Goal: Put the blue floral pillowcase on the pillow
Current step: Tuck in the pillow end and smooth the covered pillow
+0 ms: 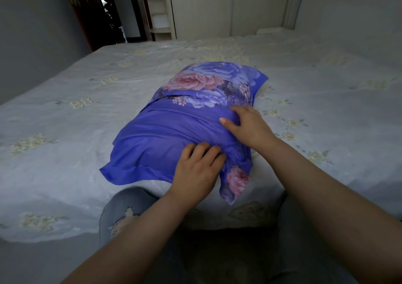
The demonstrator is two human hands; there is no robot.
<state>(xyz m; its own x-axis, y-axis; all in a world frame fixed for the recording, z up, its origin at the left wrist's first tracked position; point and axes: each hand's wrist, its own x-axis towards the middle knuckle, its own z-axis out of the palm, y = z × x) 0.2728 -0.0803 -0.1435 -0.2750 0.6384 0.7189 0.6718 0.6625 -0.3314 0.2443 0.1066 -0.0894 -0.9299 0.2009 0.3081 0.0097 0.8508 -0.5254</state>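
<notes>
The left hand's fingers (pixel 205 153) are curled down into the blue fabric at the near end of the blue floral pillowcase (pixel 174 131), bunching a fold of it under the knuckles, so the left hand (pixel 195 172) grips the cloth there. Just beyond it, the right hand (pixel 248 122) lies on top of the near right part of the case, its fingers bent over the rounded bulge and its thumb stretched out flat toward the left; whether it pinches cloth or only presses I cannot tell. The 2 hands are close together, not touching. The case looks filled and plump, the pillow inside hidden by the cloth, and it lies lengthwise on the bed (pixel 65 113), its far end carrying large pink and blue flowers, its near half plain blue with a flat border spreading at the near left corner. A loose flap with a pink flower hangs at the near right corner, by the bed's edge. The bed wears a pale sheet with small yellowish flower sprigs. A knee in torn light jeans (pixel 124 209) rests against the bed's near edge. Beyond the bed stand a white wardrobe (pixel 217 11) and a pale headboard (pixel 348 11) at the right.
</notes>
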